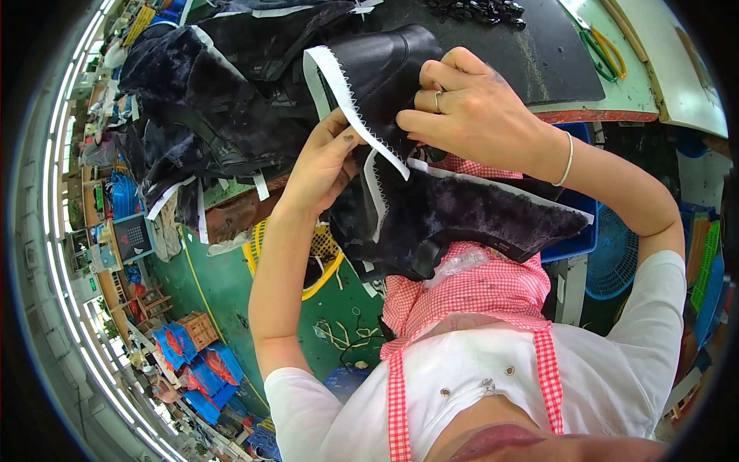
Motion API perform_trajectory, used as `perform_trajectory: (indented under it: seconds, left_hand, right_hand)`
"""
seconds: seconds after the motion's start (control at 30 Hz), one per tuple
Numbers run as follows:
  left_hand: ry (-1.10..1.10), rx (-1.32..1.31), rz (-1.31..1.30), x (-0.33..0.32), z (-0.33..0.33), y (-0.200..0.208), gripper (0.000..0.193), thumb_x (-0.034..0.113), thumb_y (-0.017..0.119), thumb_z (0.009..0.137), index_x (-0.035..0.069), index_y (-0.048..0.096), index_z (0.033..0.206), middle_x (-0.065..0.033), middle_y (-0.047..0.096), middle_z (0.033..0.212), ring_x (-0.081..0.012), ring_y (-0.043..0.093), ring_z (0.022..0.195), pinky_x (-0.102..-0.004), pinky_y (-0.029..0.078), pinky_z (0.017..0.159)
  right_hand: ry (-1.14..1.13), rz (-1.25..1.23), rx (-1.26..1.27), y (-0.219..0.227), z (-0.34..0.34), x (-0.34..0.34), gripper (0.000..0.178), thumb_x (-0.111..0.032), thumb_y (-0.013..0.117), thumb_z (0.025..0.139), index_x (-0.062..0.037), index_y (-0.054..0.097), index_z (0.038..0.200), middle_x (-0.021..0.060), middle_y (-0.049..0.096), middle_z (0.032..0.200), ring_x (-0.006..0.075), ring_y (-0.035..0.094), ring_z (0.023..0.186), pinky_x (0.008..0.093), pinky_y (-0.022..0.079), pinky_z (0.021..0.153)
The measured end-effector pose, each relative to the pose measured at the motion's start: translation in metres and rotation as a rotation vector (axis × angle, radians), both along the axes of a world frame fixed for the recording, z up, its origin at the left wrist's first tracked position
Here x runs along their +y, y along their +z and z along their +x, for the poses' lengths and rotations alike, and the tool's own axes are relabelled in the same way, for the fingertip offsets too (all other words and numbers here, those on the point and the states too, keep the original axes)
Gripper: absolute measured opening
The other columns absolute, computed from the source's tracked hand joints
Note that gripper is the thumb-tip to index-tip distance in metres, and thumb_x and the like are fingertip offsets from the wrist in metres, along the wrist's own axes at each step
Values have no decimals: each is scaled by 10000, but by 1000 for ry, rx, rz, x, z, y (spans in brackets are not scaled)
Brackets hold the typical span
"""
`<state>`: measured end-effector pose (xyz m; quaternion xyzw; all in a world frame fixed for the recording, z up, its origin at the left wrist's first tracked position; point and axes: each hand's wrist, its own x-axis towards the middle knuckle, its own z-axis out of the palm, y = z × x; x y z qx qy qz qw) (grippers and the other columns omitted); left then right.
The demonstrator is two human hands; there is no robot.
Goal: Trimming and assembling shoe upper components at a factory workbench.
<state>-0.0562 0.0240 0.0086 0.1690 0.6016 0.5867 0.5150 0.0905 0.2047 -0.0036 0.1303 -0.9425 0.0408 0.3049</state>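
Note:
A black leather boot upper is raised in front of me, with a white strip zigzag-stitched along its open edge. My left hand pinches that edge low down, thumb against the white strip. On the other side, my right hand has its fingers curled onto the leather; the thumb is mostly hidden. Below both hands, a dark plush piece with white edging drapes over my lap and red checked apron. It looks joined to the upper, but the join is hidden.
Similar dark plush pieces are heaped at the left of the table. Scissors with green and orange handles lie beyond a black mat. A yellow basket stands on the floor, and a blue bin is under the table.

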Motion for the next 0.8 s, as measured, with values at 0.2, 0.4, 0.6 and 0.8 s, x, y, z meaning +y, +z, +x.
perform_trajectory:
  seconds: [0.2, 0.4, 0.6, 0.8]
  left_hand:
    - [64, -119, 53, 1, 8, -1, 296, 138, 576, 945, 21, 546, 1215, -75, 665, 1072, -148, 657, 952, -304, 551, 843]
    - [96, -41, 155, -7, 14, -17, 281, 140, 583, 948, 15, 550, 1198, -67, 656, 1079, -140, 650, 951, -302, 539, 845]
    - [56, 313, -78, -2, 38, 0, 430, 330, 490, 1019, -16, 522, 1272, -15, 598, 1083, -60, 529, 948, -174, 397, 761]
    - [-64, 616, 164, -12, 40, -17, 436, 310, 354, 1064, -54, 561, 1186, -91, 616, 1078, -150, 543, 974, -278, 421, 889]
  right_hand:
    - [-78, -66, -37, 5, -3, 1, 205, -264, 725, 731, -116, 603, 804, 10, 653, 737, 170, 577, 830, 313, 380, 855]
    - [-37, -277, -73, 9, -2, -7, 228, -241, 742, 729, -95, 575, 781, 32, 655, 758, 206, 578, 846, 361, 366, 943]
    - [-195, -522, 102, -10, 2, -19, 233, -154, 767, 664, -118, 627, 846, -6, 641, 815, 213, 571, 951, 405, 325, 1006]
    - [-199, -707, 77, -8, 11, -33, 292, -151, 769, 636, -106, 630, 889, 28, 650, 903, 222, 559, 1053, 421, 288, 1055]
